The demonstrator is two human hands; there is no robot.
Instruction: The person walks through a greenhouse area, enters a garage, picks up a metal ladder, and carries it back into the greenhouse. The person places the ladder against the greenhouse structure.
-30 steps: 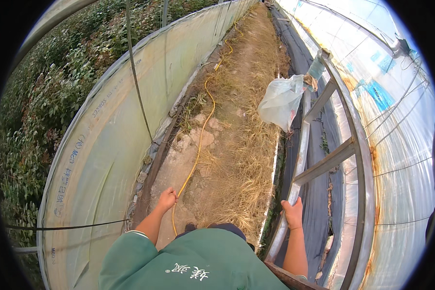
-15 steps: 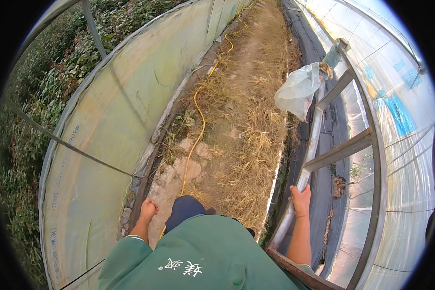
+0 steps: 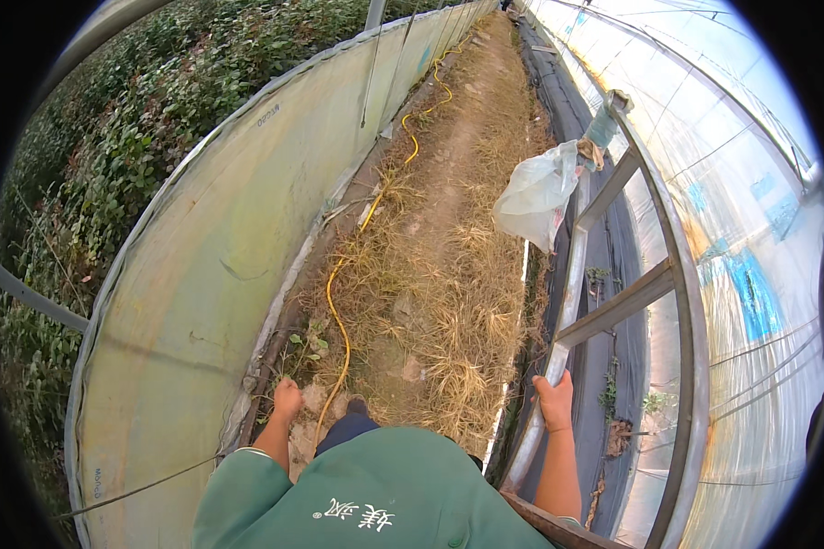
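At my right side I carry a metal ladder [image 3: 621, 300], its rails and rungs worn and stained. My right hand [image 3: 555, 401] is wrapped round its inner rail, a little below a rung. A cloudy plastic bag [image 3: 536, 194] hangs from the ladder's far end, beside greenish wrapping [image 3: 602, 126] round the rail. My left hand [image 3: 287, 400] hangs low at my left with its fingers curled closed, and nothing shows in it. It is nearest to the plastic sheet wall and a small weed [image 3: 308, 346] at the path's edge.
A dirt path [image 3: 444, 183] with dry grass runs ahead. Along its left lies a yellow hose [image 3: 339, 316]. A low plastic sheet wall [image 3: 201, 247] divides it from leafy plants [image 3: 137, 137]. On the right are black ground cover [image 3: 577, 101] and a translucent greenhouse wall [image 3: 742, 220].
I have moved forward along the path, with the ladder still in my right hand. The ladder and bag sit slightly further left in view. My left hand remains closed.
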